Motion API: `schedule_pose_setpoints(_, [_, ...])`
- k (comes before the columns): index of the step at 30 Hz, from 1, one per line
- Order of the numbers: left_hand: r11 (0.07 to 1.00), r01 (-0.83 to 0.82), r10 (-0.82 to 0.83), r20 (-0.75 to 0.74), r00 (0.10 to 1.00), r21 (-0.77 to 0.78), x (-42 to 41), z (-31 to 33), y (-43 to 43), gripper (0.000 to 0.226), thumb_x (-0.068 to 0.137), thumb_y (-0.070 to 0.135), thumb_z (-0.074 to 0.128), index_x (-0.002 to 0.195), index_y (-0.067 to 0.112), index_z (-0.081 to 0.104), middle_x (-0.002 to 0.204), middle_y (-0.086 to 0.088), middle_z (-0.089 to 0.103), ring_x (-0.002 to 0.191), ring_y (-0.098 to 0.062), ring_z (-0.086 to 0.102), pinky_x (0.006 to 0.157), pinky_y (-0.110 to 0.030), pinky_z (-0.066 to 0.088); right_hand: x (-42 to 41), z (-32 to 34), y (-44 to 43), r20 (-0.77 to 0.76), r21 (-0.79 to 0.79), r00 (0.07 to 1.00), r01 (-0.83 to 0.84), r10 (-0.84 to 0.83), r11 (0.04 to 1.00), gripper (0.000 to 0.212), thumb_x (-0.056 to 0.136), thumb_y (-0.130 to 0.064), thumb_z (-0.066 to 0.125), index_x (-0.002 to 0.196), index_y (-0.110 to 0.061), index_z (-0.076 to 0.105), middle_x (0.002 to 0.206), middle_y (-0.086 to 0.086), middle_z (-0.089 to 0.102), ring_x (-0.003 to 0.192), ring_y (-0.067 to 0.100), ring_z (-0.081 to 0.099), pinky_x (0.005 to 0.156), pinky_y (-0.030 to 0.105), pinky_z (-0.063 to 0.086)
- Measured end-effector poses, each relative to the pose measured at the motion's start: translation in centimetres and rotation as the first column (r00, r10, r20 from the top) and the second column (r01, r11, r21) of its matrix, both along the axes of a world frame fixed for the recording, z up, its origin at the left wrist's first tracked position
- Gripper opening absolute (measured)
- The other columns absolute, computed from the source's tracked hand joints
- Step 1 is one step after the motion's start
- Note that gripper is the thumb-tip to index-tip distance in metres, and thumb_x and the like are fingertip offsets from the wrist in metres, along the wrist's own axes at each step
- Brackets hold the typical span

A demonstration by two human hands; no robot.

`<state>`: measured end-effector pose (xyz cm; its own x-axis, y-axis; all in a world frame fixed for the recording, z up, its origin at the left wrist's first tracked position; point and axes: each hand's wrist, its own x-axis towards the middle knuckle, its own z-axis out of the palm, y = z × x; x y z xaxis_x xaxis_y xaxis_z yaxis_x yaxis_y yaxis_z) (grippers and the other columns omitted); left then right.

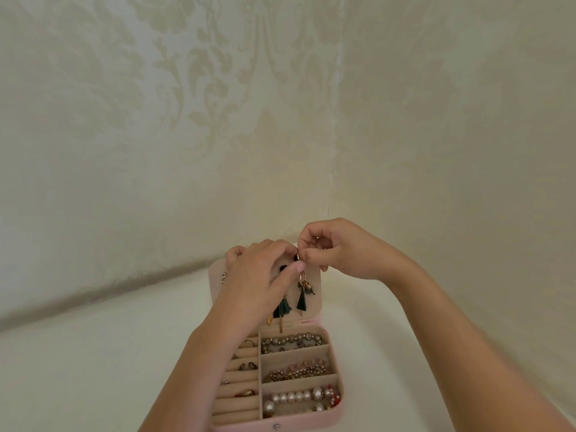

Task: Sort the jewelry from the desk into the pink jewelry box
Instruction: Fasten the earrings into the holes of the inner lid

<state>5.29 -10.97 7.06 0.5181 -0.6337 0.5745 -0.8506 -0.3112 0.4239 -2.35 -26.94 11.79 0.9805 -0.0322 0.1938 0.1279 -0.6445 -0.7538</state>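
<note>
Head-worn, wide-angle, facing forward and down. Close over the jewelry box [314,307] at bottom centre, with wall [156,120] across the upper frame.
</note>
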Motion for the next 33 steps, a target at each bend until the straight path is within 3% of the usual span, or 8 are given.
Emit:
schedule_pose_setpoints(4, [1.0,-0.02,0.019,-0.012,1.0,-0.013,-0.1,0.0,-0.2,0.025,0.083,0.055,0.039,0.092,0.039,0.056,0.087,0.021,0.058,0.09,0.009,0.047,0.083,-0.025,0.017,0.1,-0.3,0.4,0.016,-0.063,0.999,0.032,-0.031,0.998,0.012,0.088,-0.015,0.058,0.076,-0.013,0.058,0.064,-0.005,0.049,0.058,0.006,0.038,0.057,0.022,0.034])
schedule_pose_setpoints(9, [0.999,-0.025,0.024,-0.037,0.999,-0.023,0.2,-0.1,-0.3,0.019,0.084,0.053,0.04,0.091,0.042,0.054,0.088,0.018,0.059,0.088,0.007,0.049,0.084,-0.026,0.02,0.2,-0.1,1.5,0.053,-0.292,0.996,0.087,-0.075,0.952,0.023,0.091,-0.021,0.05,0.069,-0.025,0.044,0.07,-0.011,0.049,0.06,0.003,0.04,0.055,0.018,0.03])
schedule_pose_setpoints(18, [0.997,-0.026,0.021,-0.071,0.997,-0.068,0.0,0.2,-0.2,0.007,0.084,0.047,0.042,0.079,0.049,0.047,0.079,0.021,0.061,0.083,0.005,0.053,0.081,-0.023,0.019,0.5,-0.5,2.6,0.142,-0.518,0.981,0.185,-0.129,0.835,0.023,0.099,-0.025,0.032,0.081,-0.012,0.041,0.071,-0.003,0.043,0.068,0.02,0.044,0.059,0.033,0.029])
schedule_pose_setpoints(21, [0.996,-0.036,0.028,-0.098,0.995,-0.084,0.1,0.1,-0.2,0.012,0.093,0.042,0.048,0.082,0.047,0.049,0.076,0.019,0.062,0.08,0.004,0.056,0.082,-0.024,0.019,0.5,-0.5,2.2,0.149,-0.467,0.984,0.158,-0.1,0.87,0.027,0.101,-0.025,0.033,0.08,-0.012,0.043,0.07,-0.004,0.044,0.068,0.019,0.043,0.062,0.033,0.032])
schedule_pose_setpoints(24, [0.996,-0.038,0.031,-0.098,0.995,-0.074,0.1,0.1,-0.2,0.012,0.094,0.042,0.048,0.084,0.048,0.048,0.078,0.021,0.063,0.077,0.002,0.06,0.083,-0.023,0.02,0.3,-0.5,1.5,0.116,-0.256,0.991,0.093,-0.064,0.962,0.024,0.1,-0.025,0.041,0.079,-0.017,0.049,0.071,-0.01,0.049,0.065,0.004,0.044,0.059,0.02,0.034])
schedule_pose_setpoints(28, [0.996,-0.038,0.029,-0.105,0.994,-0.082,0.1,0.0,-0.3,0.01,0.087,0.05,0.04,0.082,0.049,0.049,0.079,0.023,0.063,0.076,0.004,0.06,0.083,-0.023,0.019,0.3,-0.6,0.7,0.098,-0.065,0.994,0.047,-0.041,0.997,0.014,0.096,-0.021,0.052,0.083,-0.018,0.055,0.069,-0.015,0.052,0.059,0.0,0.041,0.056,0.014,0.033])
schedule_pose_setpoints(33, [0.995,-0.033,0.023,-0.109,0.994,-0.09,0.2,-0.1,-0.3,0.016,0.085,0.055,0.043,0.083,0.043,0.053,0.078,0.019,0.064,0.076,-0.001,0.062,0.087,-0.022,0.02,0.3,-0.9,0.2,0.109,-0.033,0.993,0.046,-0.042,0.998,0.011,0.092,-0.019,0.058,0.083,-0.024,0.059,0.055,-0.025,0.051,0.053,-0.001,0.04,0.051,0.011,0.031])
